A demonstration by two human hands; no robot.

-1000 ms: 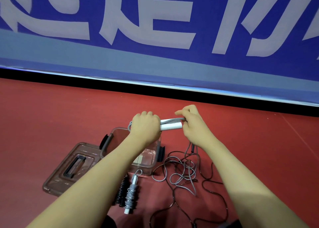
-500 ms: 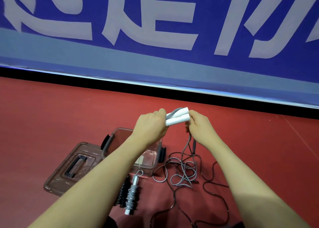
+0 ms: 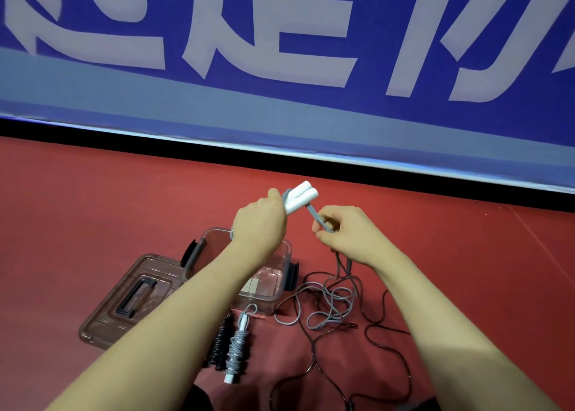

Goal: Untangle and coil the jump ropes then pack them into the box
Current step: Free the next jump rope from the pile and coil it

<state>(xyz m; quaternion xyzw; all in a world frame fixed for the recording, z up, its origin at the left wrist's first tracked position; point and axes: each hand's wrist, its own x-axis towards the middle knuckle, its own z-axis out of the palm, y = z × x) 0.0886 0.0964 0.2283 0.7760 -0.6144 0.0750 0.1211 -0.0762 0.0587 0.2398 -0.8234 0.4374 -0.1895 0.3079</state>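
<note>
**Winding the grey rope round its handles**

Head view: my left hand grips the two white handles side by side, raised above the open clear box — a steady core to wind on, I judge. My right hand pinches the grey cord just below them, keeping it taut. The loose grey rope lies tangled with a dark rope on the red floor, right of the box. Two coiled ropes wait beside the lid — unpacked.

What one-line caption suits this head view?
Left hand grips two white handles while right hand winds grey rope above the open box.
</note>
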